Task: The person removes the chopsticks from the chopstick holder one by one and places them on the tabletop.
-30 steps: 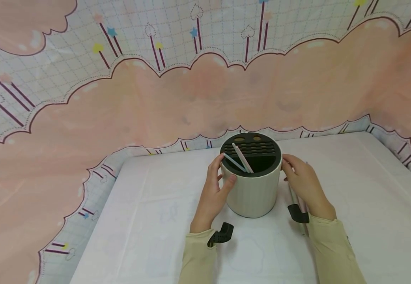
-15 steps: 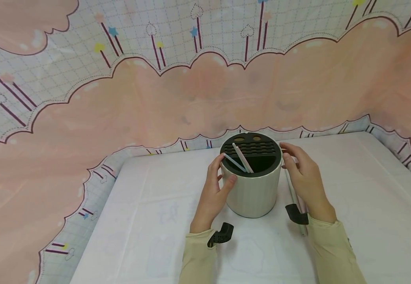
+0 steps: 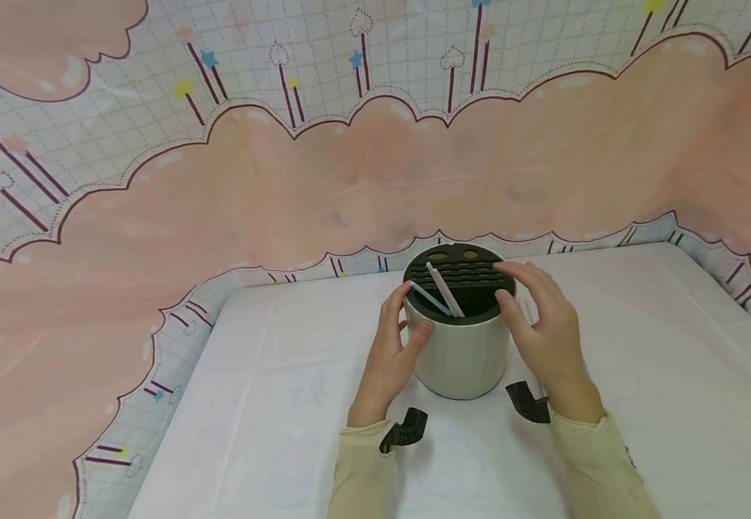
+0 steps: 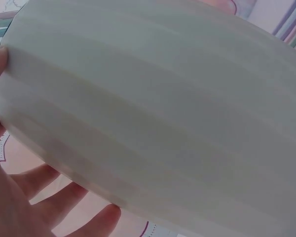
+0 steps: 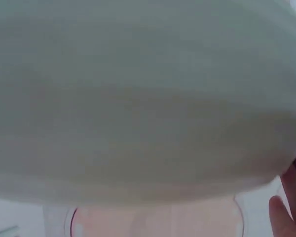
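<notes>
A cream round pen holder (image 3: 460,360) with a dark slotted top (image 3: 456,270) stands upright on the white-covered table. Several slim pens (image 3: 443,288), whitish-pink and light blue, lean in its front compartment. My left hand (image 3: 388,353) holds the holder's left side, thumb at the front near the rim and fingers spread around the wall; the left wrist view shows the fingertips on the wall (image 4: 148,108). At the right rim, my right hand (image 3: 544,324) reaches over the edge with thumb and index fingertips apart, both overlapping the dark top.
More slim pens (image 4: 291,24) lie on the table to the right of the holder, mostly hidden by the right arm in the head view. A cloth with a pink cloud pattern (image 3: 349,187) hangs behind the table (image 3: 285,404). Black camera mounts (image 3: 404,430) sit at both wrists.
My right hand has moved left and inward from the holder's outer right side, so its fingertips now overlap the top. My left hand and the holder have stayed put.
</notes>
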Demonstrator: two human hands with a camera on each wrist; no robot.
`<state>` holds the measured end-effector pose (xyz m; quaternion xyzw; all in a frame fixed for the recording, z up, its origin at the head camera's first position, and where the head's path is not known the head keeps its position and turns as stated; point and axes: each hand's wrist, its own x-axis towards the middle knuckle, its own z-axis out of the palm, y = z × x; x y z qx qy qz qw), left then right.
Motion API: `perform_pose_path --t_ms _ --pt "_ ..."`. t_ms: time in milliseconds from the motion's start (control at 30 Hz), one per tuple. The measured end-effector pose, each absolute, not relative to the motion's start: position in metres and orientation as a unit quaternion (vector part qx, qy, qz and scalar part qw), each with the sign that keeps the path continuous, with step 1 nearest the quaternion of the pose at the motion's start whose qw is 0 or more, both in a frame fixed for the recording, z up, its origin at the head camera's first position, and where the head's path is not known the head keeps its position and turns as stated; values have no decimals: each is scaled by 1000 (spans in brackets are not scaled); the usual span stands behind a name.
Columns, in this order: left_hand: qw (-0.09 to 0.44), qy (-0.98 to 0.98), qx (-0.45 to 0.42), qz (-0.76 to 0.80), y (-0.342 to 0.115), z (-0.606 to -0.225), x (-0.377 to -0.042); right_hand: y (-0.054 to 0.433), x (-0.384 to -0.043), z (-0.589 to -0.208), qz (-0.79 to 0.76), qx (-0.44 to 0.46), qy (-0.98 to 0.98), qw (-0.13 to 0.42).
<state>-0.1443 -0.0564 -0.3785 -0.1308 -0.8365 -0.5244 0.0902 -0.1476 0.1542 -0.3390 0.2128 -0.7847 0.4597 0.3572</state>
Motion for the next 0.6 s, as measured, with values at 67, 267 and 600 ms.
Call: perform_pose_path --t_ms 67,267,600 --pt "92 -837 -132 -523 -57 -379 -145 149 -147 -339 453 236 -783 355" --pt "103 -836 -142 -519 -57 -380 -146 139 -147 -340 356 306 -818 332" --pt "89 -838 -132 -522 -55 -370 -143 140 -148 -338 316 337 -829 314"
